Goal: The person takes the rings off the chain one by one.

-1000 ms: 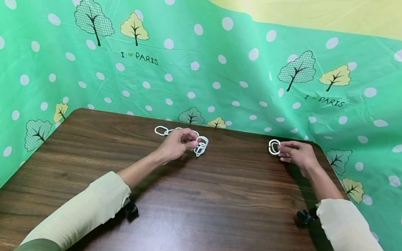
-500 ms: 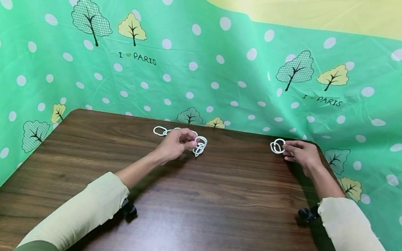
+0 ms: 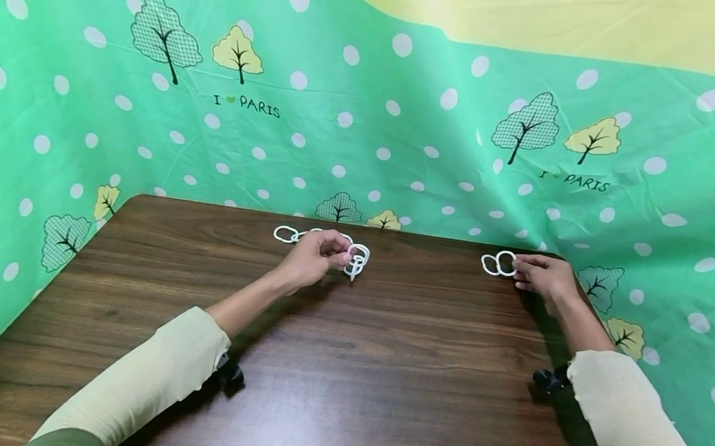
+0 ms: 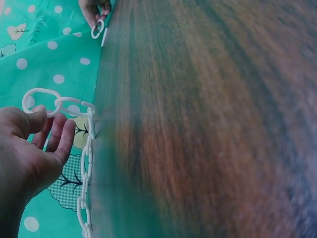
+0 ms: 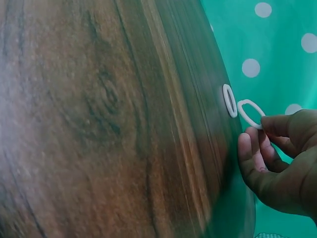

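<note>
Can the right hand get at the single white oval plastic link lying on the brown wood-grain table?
Likely yes: the right hand is close by, and only the white plastic ring pinched in its fingers stands between it and the white oval link; that ring may need releasing first.

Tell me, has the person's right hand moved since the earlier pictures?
Yes: in the head view, the right hand, pinching a white ring, has moved slightly right, judged against the checked tree printed on the backdrop.
</note>
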`<state>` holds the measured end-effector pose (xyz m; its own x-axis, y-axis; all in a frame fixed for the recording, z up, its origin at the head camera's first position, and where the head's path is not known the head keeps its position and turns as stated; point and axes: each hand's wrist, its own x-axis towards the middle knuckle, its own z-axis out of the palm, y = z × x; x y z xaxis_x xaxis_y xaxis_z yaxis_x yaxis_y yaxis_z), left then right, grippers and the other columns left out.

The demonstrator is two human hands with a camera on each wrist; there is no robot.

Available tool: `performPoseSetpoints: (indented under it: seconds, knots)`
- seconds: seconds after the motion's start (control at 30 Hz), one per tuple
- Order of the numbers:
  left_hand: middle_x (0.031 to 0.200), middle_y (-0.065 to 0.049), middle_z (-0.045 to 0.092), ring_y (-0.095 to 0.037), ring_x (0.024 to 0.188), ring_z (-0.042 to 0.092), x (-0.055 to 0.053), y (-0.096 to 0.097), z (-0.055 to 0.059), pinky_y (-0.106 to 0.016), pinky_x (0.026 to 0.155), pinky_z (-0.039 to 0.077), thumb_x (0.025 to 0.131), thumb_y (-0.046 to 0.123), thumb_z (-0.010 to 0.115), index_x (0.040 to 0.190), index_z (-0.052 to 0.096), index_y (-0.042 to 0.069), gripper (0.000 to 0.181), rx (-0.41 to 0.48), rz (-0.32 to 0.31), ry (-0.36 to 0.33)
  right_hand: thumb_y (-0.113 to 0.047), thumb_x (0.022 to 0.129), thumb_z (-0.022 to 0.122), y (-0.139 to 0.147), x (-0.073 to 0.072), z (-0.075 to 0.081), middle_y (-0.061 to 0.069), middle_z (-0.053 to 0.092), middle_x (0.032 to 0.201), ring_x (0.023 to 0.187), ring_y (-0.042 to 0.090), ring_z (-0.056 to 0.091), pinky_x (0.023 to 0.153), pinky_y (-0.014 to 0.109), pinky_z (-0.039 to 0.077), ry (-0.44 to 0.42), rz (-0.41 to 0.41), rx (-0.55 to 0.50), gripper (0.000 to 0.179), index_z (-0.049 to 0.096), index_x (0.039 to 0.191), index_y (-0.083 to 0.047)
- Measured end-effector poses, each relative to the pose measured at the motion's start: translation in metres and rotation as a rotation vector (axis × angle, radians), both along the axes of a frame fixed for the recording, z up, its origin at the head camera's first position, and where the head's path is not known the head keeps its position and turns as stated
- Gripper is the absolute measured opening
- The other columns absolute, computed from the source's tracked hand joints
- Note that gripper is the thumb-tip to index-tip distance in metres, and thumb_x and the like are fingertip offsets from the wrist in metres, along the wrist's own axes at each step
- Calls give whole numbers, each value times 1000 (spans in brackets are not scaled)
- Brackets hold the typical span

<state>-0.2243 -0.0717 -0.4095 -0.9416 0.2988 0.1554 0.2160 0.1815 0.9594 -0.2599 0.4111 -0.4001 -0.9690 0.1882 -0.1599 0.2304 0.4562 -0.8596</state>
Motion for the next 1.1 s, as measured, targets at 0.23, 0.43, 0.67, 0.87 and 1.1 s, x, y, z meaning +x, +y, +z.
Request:
performPoseSetpoints:
  seconds: [0.23, 0.43, 0.67, 0.87, 1.1]
  knots:
    - [107, -18, 80, -5, 87, 68, 0, 0, 1, -22, 84, 60, 104, -4, 75, 116, 74, -8, 13, 8, -2, 5, -20, 115, 65, 10, -1, -1, -21, 73, 81, 78, -3, 71, 77, 22, 67, -12, -53, -21, 51, 57, 156, 10]
    - [110, -21, 80, -5, 88, 69, 1, 1, 1, -22, 84, 61, 104, -5, 75, 117, 74, -8, 14, 11, 2, -6, -16, 114, 67, 15, -3, 0, -19, 74, 79, 76, -1, 72, 76, 23, 68, -42, -80, -53, 37, 68, 144, 5]
    - [107, -19, 80, -6, 87, 69, 1, 2, 2, -22, 84, 62, 104, -5, 75, 117, 75, -8, 14, 8, 6, -11, -14, 115, 65, 17, -4, 0, -23, 74, 78, 77, -4, 72, 76, 21, 67, -59, -74, -35, 36, 69, 145, 5]
    - [114, -30, 79, -4, 87, 69, 2, 3, 3, -16, 81, 60, 105, -6, 73, 118, 74, -10, 14, 19, -5, -3, -13, 113, 69, 18, -5, -1, -21, 75, 76, 75, -4, 72, 73, 20, 66, -50, -91, -64, 19, 83, 102, -18]
    - [116, -33, 77, -5, 87, 70, 2, 3, 4, -20, 84, 61, 106, -5, 73, 120, 73, -13, 16, 13, -19, 5, -13, 112, 70, 15, -7, -2, -20, 73, 73, 70, -3, 73, 70, 20, 65, -50, -111, -27, 15, 84, 109, -10]
